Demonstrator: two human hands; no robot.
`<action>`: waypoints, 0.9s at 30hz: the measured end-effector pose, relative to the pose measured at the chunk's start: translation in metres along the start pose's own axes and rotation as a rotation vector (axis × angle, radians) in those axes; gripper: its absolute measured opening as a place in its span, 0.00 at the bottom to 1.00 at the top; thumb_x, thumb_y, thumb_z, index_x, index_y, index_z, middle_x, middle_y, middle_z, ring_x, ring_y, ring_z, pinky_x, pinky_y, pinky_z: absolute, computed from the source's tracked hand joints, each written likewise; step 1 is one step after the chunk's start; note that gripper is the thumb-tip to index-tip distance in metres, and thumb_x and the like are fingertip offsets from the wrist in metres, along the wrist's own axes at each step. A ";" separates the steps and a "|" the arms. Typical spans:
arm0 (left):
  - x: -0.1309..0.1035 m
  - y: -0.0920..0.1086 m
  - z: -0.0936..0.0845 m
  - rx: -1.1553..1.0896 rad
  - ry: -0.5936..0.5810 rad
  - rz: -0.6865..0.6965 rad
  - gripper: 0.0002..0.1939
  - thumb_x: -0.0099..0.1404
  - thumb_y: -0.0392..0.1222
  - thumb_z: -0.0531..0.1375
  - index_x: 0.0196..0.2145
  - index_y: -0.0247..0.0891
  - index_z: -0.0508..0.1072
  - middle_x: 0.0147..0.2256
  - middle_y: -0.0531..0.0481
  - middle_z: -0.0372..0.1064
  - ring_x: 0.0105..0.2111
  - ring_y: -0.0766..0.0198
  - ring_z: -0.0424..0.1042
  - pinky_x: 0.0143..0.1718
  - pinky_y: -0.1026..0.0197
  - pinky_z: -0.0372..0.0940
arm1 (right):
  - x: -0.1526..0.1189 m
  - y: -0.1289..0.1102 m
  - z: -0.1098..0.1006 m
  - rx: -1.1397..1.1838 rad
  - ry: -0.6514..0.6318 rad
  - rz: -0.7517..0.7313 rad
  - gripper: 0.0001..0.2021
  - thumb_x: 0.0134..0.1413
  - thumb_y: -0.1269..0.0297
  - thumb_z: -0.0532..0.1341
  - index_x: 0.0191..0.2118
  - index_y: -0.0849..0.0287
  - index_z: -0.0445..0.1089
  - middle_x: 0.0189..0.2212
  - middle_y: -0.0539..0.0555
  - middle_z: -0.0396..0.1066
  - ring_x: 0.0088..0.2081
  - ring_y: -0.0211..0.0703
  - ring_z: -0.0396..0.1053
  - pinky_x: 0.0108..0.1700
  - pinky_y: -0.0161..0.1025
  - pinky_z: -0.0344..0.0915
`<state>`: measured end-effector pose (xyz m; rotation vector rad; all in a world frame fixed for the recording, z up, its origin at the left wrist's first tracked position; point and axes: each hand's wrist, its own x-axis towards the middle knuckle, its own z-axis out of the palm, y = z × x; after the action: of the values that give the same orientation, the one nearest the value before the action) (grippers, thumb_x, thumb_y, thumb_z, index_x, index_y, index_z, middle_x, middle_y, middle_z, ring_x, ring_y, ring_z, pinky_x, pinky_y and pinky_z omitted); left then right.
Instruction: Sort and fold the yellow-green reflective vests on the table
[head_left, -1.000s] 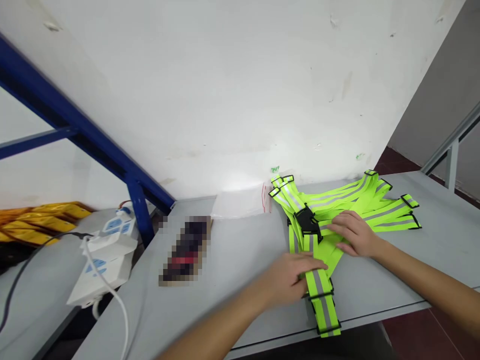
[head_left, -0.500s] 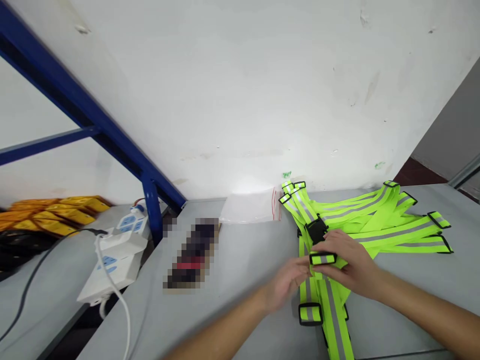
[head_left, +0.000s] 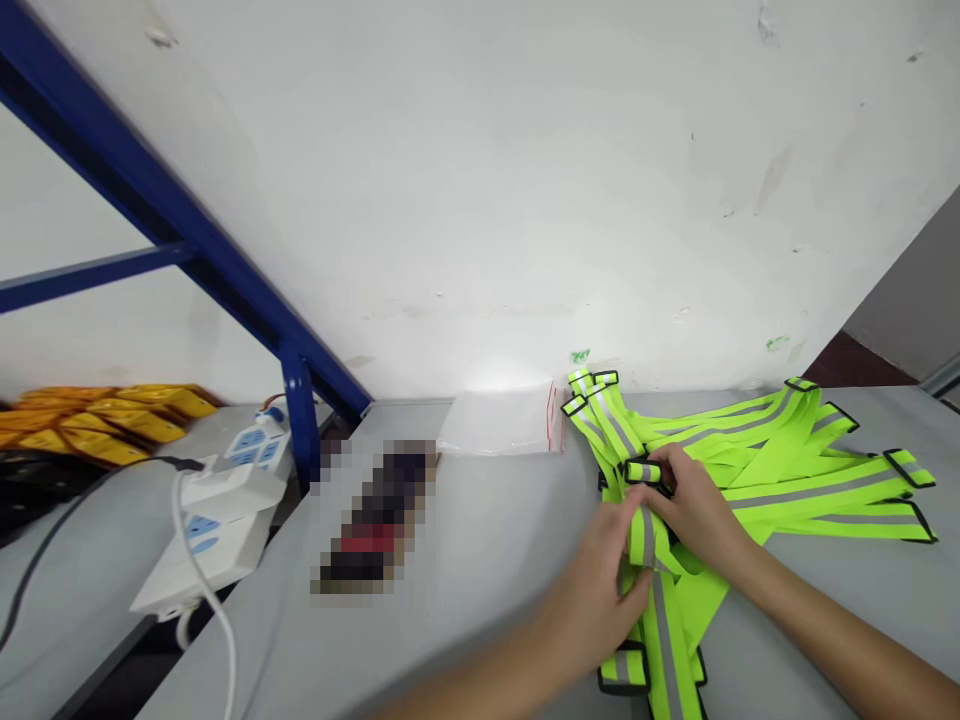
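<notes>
Neon-yellow reflective straps [head_left: 806, 486] with grey stripes and black-framed ends lie in a pile on the grey table [head_left: 480, 560]. My right hand [head_left: 697, 510] is closed with thumb and fingers on a short strap end [head_left: 643, 472] that has a black slider. Just below it, my left hand [head_left: 596, 575], somewhat blurred, curls its fingers around a raised loop of the same reflective strap [head_left: 642, 540]. Part of the strap between the two hands is covered by fingers. A larger black-framed strap end [head_left: 622, 668] hangs down beneath my left hand.
A clear zip bag with a red line [head_left: 499, 420] lies against the white wall [head_left: 480, 200]. Left of it is a pixelated dark item [head_left: 379, 520]. White power strips [head_left: 217, 530] with cables, a blue metal frame [head_left: 300, 410] and yellow packets [head_left: 112, 420] occupy the left side.
My left hand has moved up and right onto the strap, its fingers closing around a loop. The right hand has shifted slightly, raising the strap end. The view has turned a little.
</notes>
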<state>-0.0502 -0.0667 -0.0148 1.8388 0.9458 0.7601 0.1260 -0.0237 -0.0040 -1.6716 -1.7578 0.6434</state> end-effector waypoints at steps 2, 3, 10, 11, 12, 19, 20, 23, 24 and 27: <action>-0.001 -0.001 -0.001 0.194 -0.006 0.051 0.35 0.60 0.27 0.55 0.62 0.48 0.55 0.48 0.44 0.58 0.42 0.61 0.67 0.45 0.56 0.68 | -0.001 0.003 0.003 0.064 0.058 0.037 0.20 0.49 0.53 0.65 0.44 0.56 0.60 0.29 0.48 0.63 0.30 0.44 0.64 0.31 0.40 0.62; -0.001 -0.001 -0.001 0.283 0.001 0.078 0.33 0.60 0.26 0.54 0.61 0.46 0.57 0.50 0.43 0.56 0.43 0.61 0.67 0.45 0.57 0.68 | -0.002 0.004 0.005 0.077 0.090 0.041 0.22 0.48 0.53 0.65 0.45 0.56 0.58 0.29 0.47 0.62 0.29 0.43 0.63 0.30 0.39 0.63; 0.010 0.001 -0.016 0.925 -0.014 0.391 0.28 0.64 0.38 0.56 0.61 0.37 0.58 0.61 0.40 0.56 0.61 0.47 0.53 0.60 0.40 0.53 | -0.005 0.009 0.000 -0.110 0.152 -0.309 0.07 0.63 0.63 0.53 0.40 0.56 0.66 0.36 0.55 0.65 0.35 0.45 0.66 0.36 0.44 0.64; 0.012 0.001 -0.018 0.982 -0.030 0.421 0.28 0.65 0.42 0.56 0.61 0.36 0.58 0.63 0.41 0.54 0.63 0.47 0.49 0.62 0.38 0.47 | -0.006 0.008 -0.003 -0.154 0.160 -0.357 0.08 0.64 0.64 0.52 0.41 0.56 0.68 0.38 0.56 0.65 0.37 0.46 0.66 0.39 0.46 0.64; 0.014 0.001 -0.019 1.025 -0.038 0.450 0.27 0.66 0.43 0.55 0.61 0.35 0.58 0.63 0.41 0.54 0.65 0.48 0.45 0.63 0.36 0.41 | -0.008 0.008 -0.007 -0.192 0.169 -0.389 0.10 0.65 0.65 0.51 0.41 0.56 0.69 0.39 0.57 0.65 0.39 0.46 0.67 0.41 0.47 0.63; 0.028 -0.007 -0.020 0.851 0.132 0.618 0.12 0.69 0.33 0.50 0.46 0.38 0.70 0.46 0.49 0.75 0.61 0.61 0.58 0.65 0.40 0.21 | -0.026 -0.002 -0.038 -0.240 -0.098 -0.676 0.15 0.59 0.56 0.59 0.49 0.56 0.66 0.46 0.58 0.69 0.49 0.50 0.66 0.53 0.53 0.57; 0.030 -0.007 -0.021 0.792 0.157 0.622 0.11 0.69 0.32 0.50 0.43 0.38 0.70 0.43 0.50 0.76 0.59 0.62 0.62 0.66 0.41 0.22 | -0.028 -0.002 -0.039 -0.263 -0.135 -0.707 0.19 0.57 0.54 0.61 0.51 0.56 0.65 0.46 0.57 0.70 0.48 0.50 0.66 0.56 0.54 0.55; 0.037 -0.002 -0.020 0.659 0.192 0.570 0.10 0.68 0.31 0.49 0.37 0.38 0.70 0.36 0.52 0.77 0.51 0.64 0.70 0.67 0.45 0.30 | -0.027 0.001 -0.036 -0.333 -0.109 -0.734 0.22 0.56 0.60 0.63 0.55 0.57 0.62 0.44 0.55 0.72 0.47 0.50 0.67 0.57 0.54 0.54; 0.039 -0.001 -0.020 0.626 0.185 0.549 0.10 0.68 0.31 0.49 0.37 0.38 0.70 0.36 0.52 0.77 0.50 0.65 0.72 0.67 0.47 0.34 | -0.025 0.004 -0.034 -0.345 -0.089 -0.733 0.22 0.56 0.63 0.63 0.56 0.57 0.61 0.44 0.55 0.72 0.46 0.50 0.67 0.55 0.53 0.56; 0.041 0.001 -0.022 0.532 0.162 0.520 0.10 0.65 0.31 0.51 0.40 0.38 0.69 0.37 0.50 0.77 0.50 0.64 0.72 0.65 0.50 0.45 | -0.021 0.012 -0.028 -0.334 -0.092 -0.709 0.25 0.54 0.69 0.63 0.58 0.57 0.59 0.46 0.57 0.70 0.46 0.51 0.66 0.50 0.50 0.60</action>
<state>-0.0468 -0.0229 -0.0006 2.5781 0.8250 1.0532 0.1548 -0.0452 0.0043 -1.0799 -2.4292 0.1035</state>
